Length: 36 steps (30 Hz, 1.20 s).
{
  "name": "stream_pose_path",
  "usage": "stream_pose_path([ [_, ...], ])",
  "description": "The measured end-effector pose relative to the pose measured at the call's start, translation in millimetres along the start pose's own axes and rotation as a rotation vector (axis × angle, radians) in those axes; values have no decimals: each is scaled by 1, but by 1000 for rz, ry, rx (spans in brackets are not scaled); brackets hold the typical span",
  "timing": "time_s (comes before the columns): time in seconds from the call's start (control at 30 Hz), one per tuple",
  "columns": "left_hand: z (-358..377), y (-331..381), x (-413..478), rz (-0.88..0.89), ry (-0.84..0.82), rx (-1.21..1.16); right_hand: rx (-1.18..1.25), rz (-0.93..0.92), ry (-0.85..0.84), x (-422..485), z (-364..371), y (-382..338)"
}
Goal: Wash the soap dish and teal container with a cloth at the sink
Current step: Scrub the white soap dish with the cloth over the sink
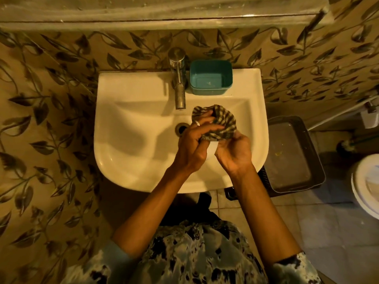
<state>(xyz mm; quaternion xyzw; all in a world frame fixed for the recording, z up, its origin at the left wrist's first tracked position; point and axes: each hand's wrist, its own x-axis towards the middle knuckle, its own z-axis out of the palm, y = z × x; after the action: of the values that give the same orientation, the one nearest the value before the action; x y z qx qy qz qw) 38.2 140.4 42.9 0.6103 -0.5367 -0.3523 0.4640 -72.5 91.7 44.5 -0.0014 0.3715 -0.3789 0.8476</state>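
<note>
soap dish (212, 147) white, mostly hidden under checked cloth (222, 124), axis unclear; left hand (192, 147), right hand (233, 152) both grasping them.

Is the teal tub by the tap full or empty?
Empty: the teal container stands upright on the sink ledge, its bare bottom showing.

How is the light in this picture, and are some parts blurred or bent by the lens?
Head view: dim, warm yellow light; the hands throw soft shadows into the sink; the tap and teal container look sharp; the white bucket at the right edge is smeared; straight edges bow outward, wide-angle distortion.
</note>
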Motion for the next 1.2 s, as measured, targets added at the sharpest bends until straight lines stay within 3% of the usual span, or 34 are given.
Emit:
stream_pose_path([
  [0.13, -3, -10, -35, 151, -94, 104, -36, -5, -41, -1, -3, -14],
  [0.2, 0, -13, -49, 194, -62, 129, -91, 76, -32, 1, 2, -13],
  [0.33, 6, 0, -25, 151, -17, 239, -107, 119, 91, -1, 1, 3],
  [0.43, -2, 13, 19, 23, -203, 194, 83, 83, 102, -1, -2, -2],
  [0.57, -12, 7, 7, 127, -359, 138, 56, 59, 107, -1, -4, -25],
  [0.7, -8, -3, -31, 89, -308, 45, 25, 105, 130, -3, -10, -33],
  [0.9, -1, 7, 45, -131, -318, 40, -25, 62, 117, -9, -14, -14],
  [1.03, -2, 2, 11, -43, -362, -62, 38, -31, 122, -9, -12, -43],
  [1.2, -5, -14, -40, -78, -295, -138, 51, -80, 134, -8, -11, -51],
])
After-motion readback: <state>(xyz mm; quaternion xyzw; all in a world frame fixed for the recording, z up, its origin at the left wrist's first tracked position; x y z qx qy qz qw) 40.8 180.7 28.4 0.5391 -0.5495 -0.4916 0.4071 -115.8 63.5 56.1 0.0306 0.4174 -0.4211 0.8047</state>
